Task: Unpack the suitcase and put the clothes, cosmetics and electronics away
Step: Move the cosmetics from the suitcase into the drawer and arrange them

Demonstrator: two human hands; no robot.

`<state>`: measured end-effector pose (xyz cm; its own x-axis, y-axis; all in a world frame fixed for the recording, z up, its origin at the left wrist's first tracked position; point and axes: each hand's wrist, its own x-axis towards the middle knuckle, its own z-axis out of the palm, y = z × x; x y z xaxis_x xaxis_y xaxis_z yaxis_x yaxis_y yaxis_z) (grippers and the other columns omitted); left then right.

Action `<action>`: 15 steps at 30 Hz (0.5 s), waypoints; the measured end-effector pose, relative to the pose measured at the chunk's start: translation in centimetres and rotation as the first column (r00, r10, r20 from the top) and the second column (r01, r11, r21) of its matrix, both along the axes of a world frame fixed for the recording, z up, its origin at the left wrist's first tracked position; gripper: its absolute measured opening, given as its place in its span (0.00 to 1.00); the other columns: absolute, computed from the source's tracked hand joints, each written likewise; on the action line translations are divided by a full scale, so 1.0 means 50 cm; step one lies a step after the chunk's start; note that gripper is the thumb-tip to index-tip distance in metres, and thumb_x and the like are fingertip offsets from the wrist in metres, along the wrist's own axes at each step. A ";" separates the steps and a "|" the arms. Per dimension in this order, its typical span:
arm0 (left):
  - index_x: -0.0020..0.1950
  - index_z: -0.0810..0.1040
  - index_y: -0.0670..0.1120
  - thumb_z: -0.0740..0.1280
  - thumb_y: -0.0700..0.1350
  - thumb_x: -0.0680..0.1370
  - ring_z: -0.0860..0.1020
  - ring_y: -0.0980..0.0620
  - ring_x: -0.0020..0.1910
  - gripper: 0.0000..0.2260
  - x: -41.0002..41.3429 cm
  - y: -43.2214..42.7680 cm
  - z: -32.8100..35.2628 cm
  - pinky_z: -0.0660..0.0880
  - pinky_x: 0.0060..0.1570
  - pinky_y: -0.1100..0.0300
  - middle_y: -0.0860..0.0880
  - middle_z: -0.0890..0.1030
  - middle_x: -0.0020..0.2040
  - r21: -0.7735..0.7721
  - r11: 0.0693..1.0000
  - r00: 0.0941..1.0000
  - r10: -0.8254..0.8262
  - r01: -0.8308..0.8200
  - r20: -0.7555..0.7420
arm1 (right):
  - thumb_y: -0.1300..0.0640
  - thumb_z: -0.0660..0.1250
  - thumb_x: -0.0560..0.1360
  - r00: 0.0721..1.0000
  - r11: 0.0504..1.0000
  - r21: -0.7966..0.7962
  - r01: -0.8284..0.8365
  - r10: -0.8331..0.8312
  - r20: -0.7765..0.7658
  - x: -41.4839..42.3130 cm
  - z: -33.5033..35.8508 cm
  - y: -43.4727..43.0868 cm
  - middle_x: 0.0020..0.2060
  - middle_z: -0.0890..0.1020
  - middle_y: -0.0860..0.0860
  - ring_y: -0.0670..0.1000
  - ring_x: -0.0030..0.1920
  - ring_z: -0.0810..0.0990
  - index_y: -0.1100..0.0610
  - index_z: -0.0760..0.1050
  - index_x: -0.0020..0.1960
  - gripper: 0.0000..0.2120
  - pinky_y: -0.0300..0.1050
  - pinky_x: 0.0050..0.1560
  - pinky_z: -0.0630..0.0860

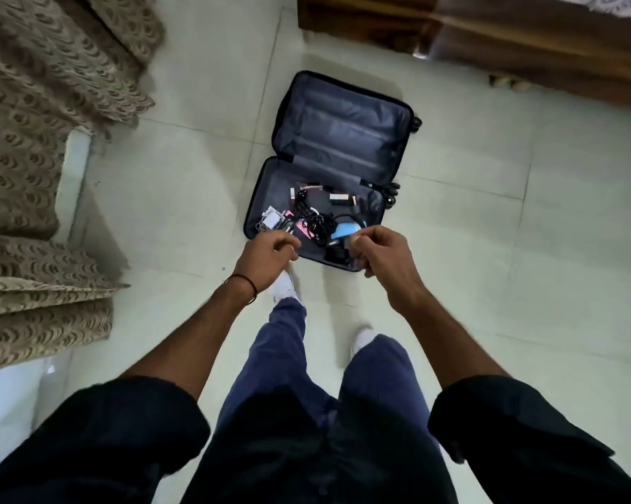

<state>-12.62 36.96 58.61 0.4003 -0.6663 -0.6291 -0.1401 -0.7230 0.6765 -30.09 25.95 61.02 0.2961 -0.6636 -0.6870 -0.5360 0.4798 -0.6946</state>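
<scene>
Black cables [317, 223], suitcase [343, 121] near half.
Just beyond left hand [270, 254] and right hand [383, 256], equally near; fingers loosely curled, empty.

Pale tiled floor [488, 249], suitcase [339, 132] lying open on it.
Both halves of the case are flat down on the tiles, wheels to the right; white shoes [283, 285] stand just short of it, and wooden furniture [525, 41] sits beyond at the far right.
</scene>
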 end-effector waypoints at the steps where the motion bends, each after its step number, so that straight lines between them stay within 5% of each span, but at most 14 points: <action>1: 0.53 0.82 0.42 0.62 0.36 0.78 0.79 0.56 0.38 0.10 0.024 -0.006 -0.016 0.76 0.45 0.63 0.46 0.84 0.44 0.022 1.000 1.000 -0.016 0.016 -0.002 | 0.61 0.65 0.78 1.000 1.000 0.005 0.007 -0.007 -0.025 0.016 -0.008 0.002 0.37 0.81 0.53 0.50 0.34 0.75 0.64 0.79 0.50 0.07 0.41 0.33 0.69; 9: 0.52 0.82 0.42 0.62 0.37 0.78 0.79 0.52 0.37 0.09 0.110 -0.045 -0.152 0.74 0.42 0.68 0.44 0.85 0.45 0.062 0.998 0.999 -0.006 0.009 -0.040 | 0.60 0.65 0.79 0.996 0.995 0.090 0.029 -0.021 -0.092 0.076 -0.136 -0.004 0.37 0.81 0.53 0.48 0.32 0.75 0.60 0.79 0.47 0.05 0.40 0.33 0.70; 15: 0.52 0.81 0.43 0.62 0.36 0.79 0.80 0.56 0.37 0.08 0.125 -0.043 -0.371 0.71 0.36 0.75 0.45 0.84 0.44 0.052 0.997 0.994 0.062 -0.057 -0.085 | 0.61 0.64 0.79 0.992 0.992 0.109 -0.058 0.069 -0.104 0.134 -0.395 -0.031 0.36 0.80 0.52 0.46 0.30 0.74 0.60 0.78 0.46 0.06 0.34 0.29 0.69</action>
<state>-6.35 34.80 40.09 0.3808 -0.6103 -0.6946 -0.0380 -0.7609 0.6477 -23.41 24.42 41.27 0.2562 -0.5677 -0.7824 -0.6363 0.5102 -0.5786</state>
